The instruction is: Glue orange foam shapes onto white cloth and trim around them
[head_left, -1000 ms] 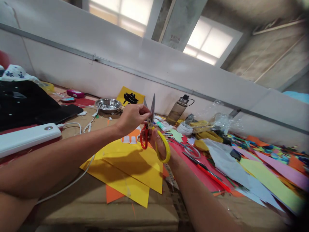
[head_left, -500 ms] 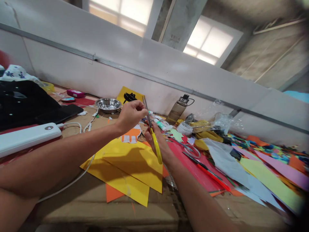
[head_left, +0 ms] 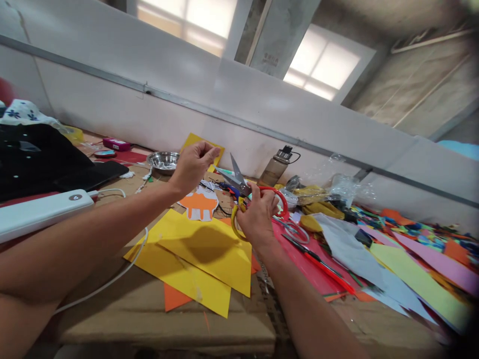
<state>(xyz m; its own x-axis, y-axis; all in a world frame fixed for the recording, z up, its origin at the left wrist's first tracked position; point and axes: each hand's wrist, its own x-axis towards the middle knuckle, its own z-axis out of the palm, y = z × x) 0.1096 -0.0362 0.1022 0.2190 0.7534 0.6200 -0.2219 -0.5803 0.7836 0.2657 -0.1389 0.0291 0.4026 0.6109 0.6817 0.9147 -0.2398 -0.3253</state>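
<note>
My right hand (head_left: 258,212) holds a pair of scissors (head_left: 241,183) with one yellow and one red handle, the blades spread apart and pointing up and left. Up and to the left of it, my left hand (head_left: 194,164) is raised with thumb and fingers pinched together; whatever they hold, if anything, is too small to make out. Between and below the hands lies an orange and white paper cutout (head_left: 201,205). Overlapping yellow sheets (head_left: 220,249) lie in front of it on the cardboard. Behind my left hand stands a yellow card (head_left: 192,139), partly hidden.
A metal bowl (head_left: 161,160) stands at the back left, a bottle (head_left: 276,167) against the wall. A white power strip (head_left: 45,214) and cable lie left. Red-handled scissors (head_left: 322,269), red sheets, coloured paper (head_left: 415,279) and plastic wrap are on the right.
The scissors in my right hand have opened and turned, so both handles now show. My left hand has moved slightly left and up, away from the blades.
</note>
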